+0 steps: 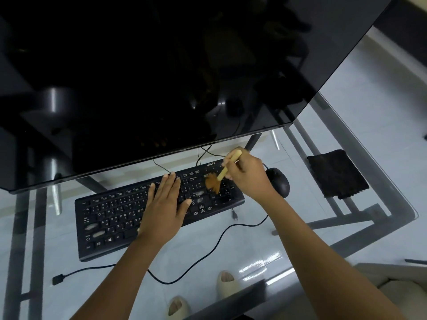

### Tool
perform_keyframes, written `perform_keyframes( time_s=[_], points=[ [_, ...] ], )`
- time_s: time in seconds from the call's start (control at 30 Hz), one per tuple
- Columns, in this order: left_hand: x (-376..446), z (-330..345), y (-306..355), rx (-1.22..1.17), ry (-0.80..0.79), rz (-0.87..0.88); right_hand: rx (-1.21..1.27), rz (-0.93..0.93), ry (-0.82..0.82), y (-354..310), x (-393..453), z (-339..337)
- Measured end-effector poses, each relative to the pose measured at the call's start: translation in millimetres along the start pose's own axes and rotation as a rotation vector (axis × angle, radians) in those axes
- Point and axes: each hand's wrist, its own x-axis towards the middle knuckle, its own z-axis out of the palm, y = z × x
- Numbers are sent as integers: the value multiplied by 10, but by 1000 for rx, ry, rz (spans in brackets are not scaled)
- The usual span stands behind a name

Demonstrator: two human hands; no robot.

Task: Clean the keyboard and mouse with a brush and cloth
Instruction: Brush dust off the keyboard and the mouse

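A black keyboard (111, 218) lies on a glass desk (374, 204), tilted up to the right. My left hand (165, 204) rests flat on its middle keys, fingers spread. My right hand (248, 175) grips a brush (227, 166) with a pale wooden handle. Its brown bristles (212, 182) press on the keys at the keyboard's right end. A black mouse (278, 181) sits just right of the keyboard, partly behind my right wrist. A dark cloth (336, 174) lies folded on the glass further right.
A large dark monitor (161, 77) hangs over the back of the desk, close above the keyboard. A black cable (201, 257) loops across the glass in front, ending in a plug (59, 279) at the left. Feet in pale slippers (225, 284) show below the glass.
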Motion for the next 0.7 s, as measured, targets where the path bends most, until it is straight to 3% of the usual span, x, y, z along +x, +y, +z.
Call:
perform_keyframes(
  time_s=[0.1, 0.13, 0.2, 0.27, 0.4, 0.47, 0.53, 0.57, 0.63, 0.7],
  points=[
    [-3, 5, -10, -11, -3, 7, 9, -32, 175, 18, 6, -54],
    [-6, 8, -16, -8, -3, 12, 55, -6, 183, 19, 17, -87],
    [-7, 7, -29, 6, -7, 14, 92, 32, 44, 0, 39, -106],
    [-13, 17, -27, 13, -5, 11, -39, 4, -58, 6, 22, -91],
    [-10, 11, -16, -3, -5, 9, 8, -2, 119, 5, 21, -118],
    [-9, 12, -24, 1, -4, 9, 97, 29, -23, -8, -3, -115],
    [-15, 19, -38, 12, -5, 8, -5, 5, -131, -7, -67, -71],
    [-17, 21, -43, 13, -8, 7, -50, -4, -111, 29, -86, -60],
    [-13, 21, -40, 6, -10, 10, -82, 3, 81, 52, -101, -100],
    [-8, 19, -43, 2, -11, 13, 35, 49, 176, 79, -101, -166]
  ],
)
